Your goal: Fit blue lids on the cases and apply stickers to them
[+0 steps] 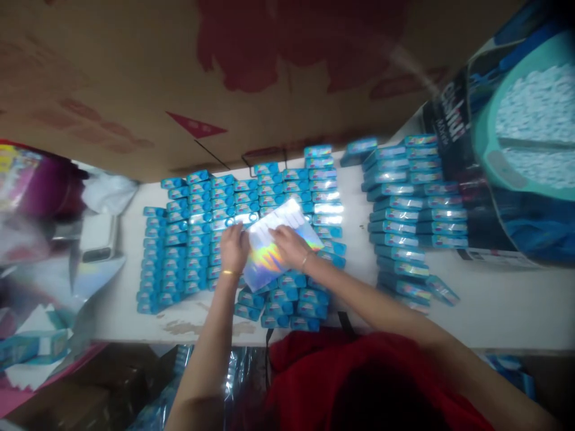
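Observation:
A shiny iridescent sheet (265, 263) with white strips along its upper part lies tilted over rows of small blue boxes (197, 239). At its left edge is my left hand (235, 246), fingers curled near a box; what it holds, if anything, is blurred. My right hand (291, 246) rests on the sheet's right part, its fingers bent together on the surface. More blue boxes are stacked loosely just below the sheet, near the table's front edge.
Further stacks of blue boxes (398, 221) stand at the right. Beyond them a green basin (492, 152) holds many small pale pieces. A large cardboard box (135, 78) lines the back. A white device (97, 236) and plastic bags lie at the left.

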{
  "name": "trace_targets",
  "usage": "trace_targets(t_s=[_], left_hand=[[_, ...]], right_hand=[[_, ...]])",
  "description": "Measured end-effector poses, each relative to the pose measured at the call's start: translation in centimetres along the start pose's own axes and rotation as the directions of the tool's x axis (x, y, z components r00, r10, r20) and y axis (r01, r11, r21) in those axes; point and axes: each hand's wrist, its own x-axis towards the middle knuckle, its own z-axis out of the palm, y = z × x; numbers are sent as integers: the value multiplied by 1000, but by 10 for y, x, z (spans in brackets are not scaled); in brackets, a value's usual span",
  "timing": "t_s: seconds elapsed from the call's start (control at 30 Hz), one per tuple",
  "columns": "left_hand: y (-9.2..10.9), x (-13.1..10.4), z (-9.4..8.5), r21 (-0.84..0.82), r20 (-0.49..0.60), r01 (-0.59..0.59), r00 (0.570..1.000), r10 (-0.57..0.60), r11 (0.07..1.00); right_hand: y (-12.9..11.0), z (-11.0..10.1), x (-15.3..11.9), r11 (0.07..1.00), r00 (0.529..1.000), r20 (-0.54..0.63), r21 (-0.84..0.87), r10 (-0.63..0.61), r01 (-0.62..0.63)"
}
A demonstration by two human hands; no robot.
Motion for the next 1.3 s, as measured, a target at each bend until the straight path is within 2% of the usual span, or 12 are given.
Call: trace_targets(t_s=[0.13,0.27,0.4,0.53,0.63,0.73,0.83,0.93,1.03,1.13,1.23,1.3], left_hand=[[-6,1,15,119,114,-61,992,47,991],[-1,-5,19,210,73,-44,997,29,977],[6,-17,18,196,6,-34,999,33,980],[25,-40,-1,81,-37,-44,998,47,996],[48,-61,-30,-140,-142,25,989,-45,990],[71,-72,-52,-504,-207,190,920,-331,843],[87,-69,-54,-772,-70,296,840,-539,563],[96,-64,-37,-870,95,339,827,-554,357],[105,-61,-9,-878,208,389,835,-510,279],[123,-56,22,-821,216,404,874,-435,404],[150,-44,47,-725,107,283,947,-303,628],[168,-33,59,-635,32,189,975,-220,749]], right_hand=[[-7,32,17,992,987,114,-78,112,-104],[-4,32,15,987,983,122,-101,136,-124],[-4,33,14,988,985,112,-91,134,-124],[-1,38,18,987,983,102,-52,154,-149],[-1,34,19,971,981,42,137,190,-194],[-8,20,9,828,960,-21,511,279,-229],[-21,0,-14,563,924,86,770,373,-299],[-31,-16,-42,444,874,124,823,470,-355],[-25,-28,-67,446,810,39,819,586,-362],[-3,-45,-87,552,766,-90,747,637,-371],[27,-70,-100,718,751,-230,555,619,-421],[47,-86,-104,792,758,-286,401,585,-460]])
